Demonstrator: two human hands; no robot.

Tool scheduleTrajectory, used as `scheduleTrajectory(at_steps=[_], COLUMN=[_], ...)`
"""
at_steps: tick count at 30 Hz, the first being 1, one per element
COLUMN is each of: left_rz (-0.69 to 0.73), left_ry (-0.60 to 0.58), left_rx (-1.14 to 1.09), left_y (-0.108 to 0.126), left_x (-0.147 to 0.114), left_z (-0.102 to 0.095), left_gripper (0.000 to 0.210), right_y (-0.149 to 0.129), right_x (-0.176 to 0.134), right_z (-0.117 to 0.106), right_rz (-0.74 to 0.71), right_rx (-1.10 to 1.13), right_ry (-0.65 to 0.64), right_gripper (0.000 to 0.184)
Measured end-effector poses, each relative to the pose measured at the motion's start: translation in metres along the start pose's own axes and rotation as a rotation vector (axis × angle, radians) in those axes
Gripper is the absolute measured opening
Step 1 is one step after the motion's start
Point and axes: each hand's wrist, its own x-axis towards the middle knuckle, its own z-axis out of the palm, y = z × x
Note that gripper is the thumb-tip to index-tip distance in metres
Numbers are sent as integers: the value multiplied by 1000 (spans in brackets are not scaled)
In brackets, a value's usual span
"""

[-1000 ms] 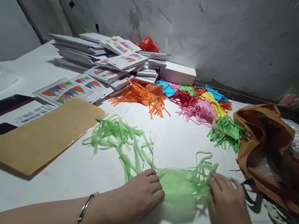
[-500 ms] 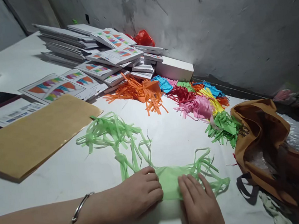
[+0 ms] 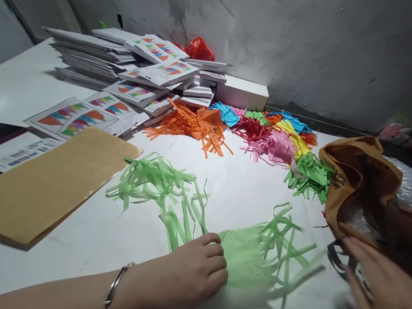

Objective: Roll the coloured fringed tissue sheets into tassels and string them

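Note:
My left hand [image 3: 195, 270], with a silver bangle on its wrist, lies on the table with fingers curled over the left end of a light green tissue paper piece [image 3: 242, 257]. Thin cut strips fringe that sheet on its right side. More green tissue strips [image 3: 149, 180] lie tangled beyond the hand. At the lower right, my right hand [image 3: 383, 273] is blurred, thumb and fingers apart, beside a black loop [image 3: 337, 258] at the edge of a brown bag [image 3: 358, 157]. Whether it touches the loop or the bag I cannot make out.
A brown envelope [image 3: 53, 186] lies at left. Behind it are printed cards [image 3: 75, 117] and stacked white packets [image 3: 86, 54]. Orange fringed tissue [image 3: 210, 124], several other coloured bundles [image 3: 279, 146] and a white box [image 3: 241, 92] run along the grey wall [image 3: 308, 38].
My right hand has left the green tissue and moved right to the brown bag's edge. The fringe on the right has spread and shifted. My left hand stays on the sheet.

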Motion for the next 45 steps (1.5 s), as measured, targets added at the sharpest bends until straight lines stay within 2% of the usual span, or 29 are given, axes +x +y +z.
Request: scheduleTrajectory(at_steps=[2,3,4,6,8,10,12,15,17,20,27,30,32,33,36,39,41,43,45], left_rz=[1,-1,-7,-34,-102,-206,-341,-537,-615,-656,-640,-624,-539,-465,-257,-190,-170,-176,-219], left_ry=[-3,-6,-9,-29,-49,-33,-1,-23,-80,-122,-61,24,86,89,17,-1,34,69,82], left_rx=[-19,-29,-41,-81,-140,-178,-154,-52,3,63,161,209,218,200,140,215,272,267,191], left_y=[0,0,0,1,2,4,3,-2,-8,-15,-22,-21,-18,-15,-8,-6,-8,-10,-10], left_x=[1,1,0,-2,-5,-8,-9,-7,-2,3,5,6,8,8,8,5,3,2,2], left_z=[1,0,-1,-3,-4,-3,3,13,17,20,31,27,19,14,7,14,23,28,27], left_gripper=[21,20,19,17,16,14,17,26,29,32,33,19,6,10,12,15,20,21,17], right_y=[-52,-78,-100,-131,-142,-142,-141,-145,-150,-157,-161,-160,-159,-159,-157,-153,-150,-149,-150], right_x=[30,44,55,66,65,59,55,58,64,70,73,72,72,72,72,74,75,76,75], right_z=[-4,-4,-2,4,12,20,26,32,34,36,37,38,38,39,41,38,32,26,21], right_rz=[-246,-392,-455,-451,-412,-340,-188,18,58,86,117,125,143,151,174,186,145,26,-116], right_rx=[277,384,469,569,675,793,866,838,771,675,567,525,540,554,592,592,565,594,663], right_ry=[69,85,152,197,168,83,2,-115,-174,-181,-88,-94,-98,-100,-119,-98,-2,109,160], right_gripper=[45,43,35,31,35,33,31,33,38,41,33,27,25,25,25,22,19,18,15])
